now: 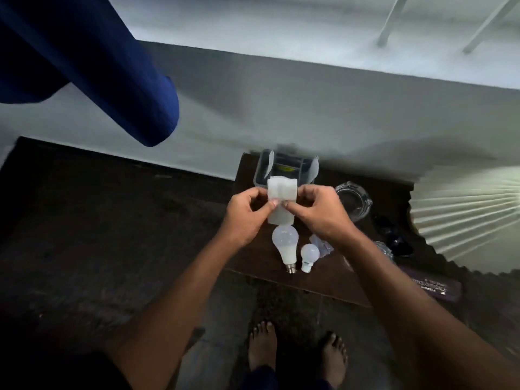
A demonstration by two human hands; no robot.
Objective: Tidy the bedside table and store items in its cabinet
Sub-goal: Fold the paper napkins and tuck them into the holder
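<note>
white packet (282,190), bulbs (284,243), dish (356,204), lampshade (472,218)

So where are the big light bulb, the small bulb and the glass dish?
big light bulb (284,240): head view, on its white dome.
small bulb (309,252): head view, on its round top.
glass dish (355,203): head view, on its clear middle.

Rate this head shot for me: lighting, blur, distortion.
Head view overall: dim, with the floor nearly black. Head view, right edge: the lit pleated lampshade is the brightest thing, and its outline breaks into jagged steps. Head view, centre: the plastic box is smeared and soft along its top, while the large bulb looks fairly sharp.
</note>
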